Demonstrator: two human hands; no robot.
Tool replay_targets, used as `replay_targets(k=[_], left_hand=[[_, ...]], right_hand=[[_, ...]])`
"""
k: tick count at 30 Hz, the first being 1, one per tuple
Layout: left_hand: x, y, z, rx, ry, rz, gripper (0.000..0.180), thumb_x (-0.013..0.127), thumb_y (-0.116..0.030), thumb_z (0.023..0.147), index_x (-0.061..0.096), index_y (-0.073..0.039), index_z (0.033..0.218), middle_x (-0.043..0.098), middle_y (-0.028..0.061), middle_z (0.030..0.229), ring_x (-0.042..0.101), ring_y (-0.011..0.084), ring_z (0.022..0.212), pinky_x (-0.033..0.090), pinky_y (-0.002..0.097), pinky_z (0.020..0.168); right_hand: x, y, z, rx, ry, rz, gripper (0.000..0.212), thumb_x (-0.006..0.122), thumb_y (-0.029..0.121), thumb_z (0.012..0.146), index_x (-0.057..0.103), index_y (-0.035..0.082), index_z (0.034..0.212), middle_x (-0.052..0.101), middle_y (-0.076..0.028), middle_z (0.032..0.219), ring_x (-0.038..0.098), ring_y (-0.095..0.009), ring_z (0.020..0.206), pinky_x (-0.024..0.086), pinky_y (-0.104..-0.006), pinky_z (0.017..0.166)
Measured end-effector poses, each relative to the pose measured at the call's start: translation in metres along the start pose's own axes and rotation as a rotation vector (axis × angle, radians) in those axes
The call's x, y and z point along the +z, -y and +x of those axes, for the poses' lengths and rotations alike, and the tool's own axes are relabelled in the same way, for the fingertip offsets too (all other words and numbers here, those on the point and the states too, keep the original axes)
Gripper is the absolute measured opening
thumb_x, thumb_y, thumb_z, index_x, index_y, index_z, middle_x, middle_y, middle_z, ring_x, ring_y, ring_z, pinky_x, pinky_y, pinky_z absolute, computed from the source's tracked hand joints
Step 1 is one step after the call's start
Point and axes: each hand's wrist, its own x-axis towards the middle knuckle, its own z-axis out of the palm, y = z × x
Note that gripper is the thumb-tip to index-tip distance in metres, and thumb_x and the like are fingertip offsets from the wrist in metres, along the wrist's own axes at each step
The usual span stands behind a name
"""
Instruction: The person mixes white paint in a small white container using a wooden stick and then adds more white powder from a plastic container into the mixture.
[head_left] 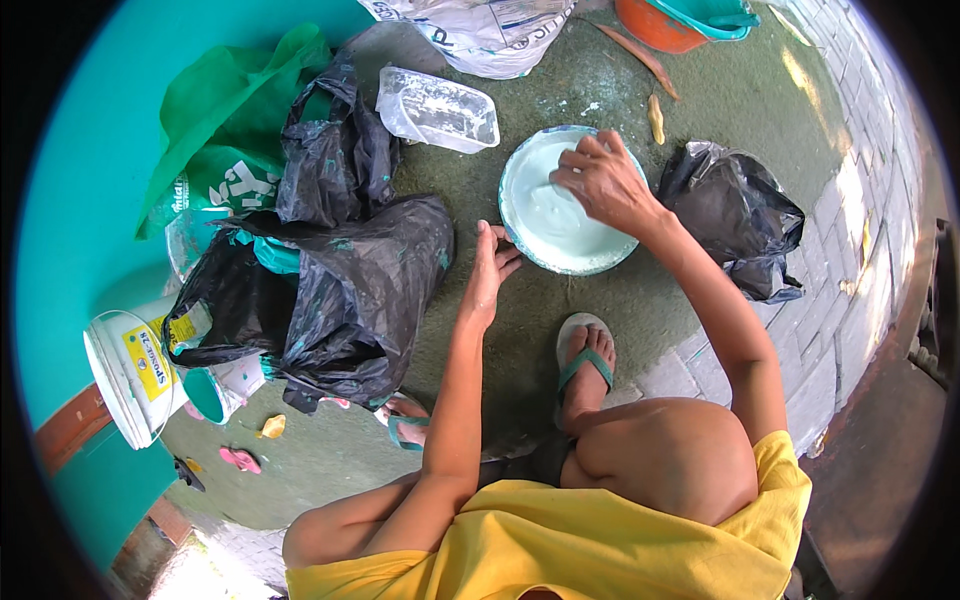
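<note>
Centre of frame, slightly above middle: round tub (502, 205) stands on the ground, filled near the rim with a pale green liquid (570, 235). Surface of the liquid shows smears and ridges close to the fingers.

Right hand (608, 188): over the upper right of the tub, fingers bent down toward the liquid. Whether they grip a stirrer cannot be told; the hand hides its own underside.

Left hand (487, 268): at the lower left of the tub, palm turned inward, fingers loose and spread, tips at the outer wall. Not clenched; nothing seen grasped.

Surroundings, left of frame: large black bag (375, 285), mouth gaping, with green smears; a smaller black bag (335, 155) above it, against a green bag (235, 125). White bucket (108, 375) with a yellow label leans at the far left, beside the teal wall (90, 200). Pink slipper (240, 460) at lower left.

Top of frame: clear plastic box (445, 115) with white residue, just upper left of the tub; white sack (500, 40) above that; orange basin (655, 30) with a teal one inside at upper right. Dry leaf (655, 120) near the tub.

Right of frame: crumpled black bag (735, 210) beside the right forearm; paving blocks (880, 140) beyond.
</note>
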Motion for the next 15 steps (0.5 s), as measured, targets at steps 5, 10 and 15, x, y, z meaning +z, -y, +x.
replay_targets(k=[5,10,15], left_hand=[[-0.003,-0.006,-0.003,-0.004,0.009,0.001,0.064,0.023,-0.065,0.097,0.045,-0.008,0.113,0.049,0.0092,0.12,0.048,0.0273,0.118,0.033,0.047,0.107],[0.003,-0.011,-0.003,0.026,0.016,-0.086,0.06,0.024,-0.064,0.097,0.045,-0.009,0.11,0.05,0.0079,0.119,0.051,0.0239,0.115,0.036,0.0447,0.105],[0.005,-0.007,-0.003,0.024,0.01,-0.082,0.056,0.026,-0.064,0.098,0.044,-0.011,0.104,0.051,0.0072,0.115,0.053,0.0232,0.111,0.037,0.0445,0.104]], right_hand=[[-0.005,-0.009,-0.015,0.16,-0.024,-0.154,0.013,0.062,0.006,0.074,0.067,0.013,0.085,0.06,0.001,0.086,0.053,-0.018,0.09,0.036,-0.0364,0.088],[-0.007,0.01,-0.058,0.374,-0.016,-0.068,0.006,0.062,0.008,0.076,0.064,0.007,0.082,0.06,-0.007,0.081,0.056,-0.024,0.085,0.035,-0.0421,0.084],[0.001,0.039,-0.062,0.473,0.009,0.181,0.01,0.065,0.011,0.08,0.067,0.003,0.088,0.063,-0.009,0.083,0.058,-0.024,0.081,0.036,-0.0399,0.084]])
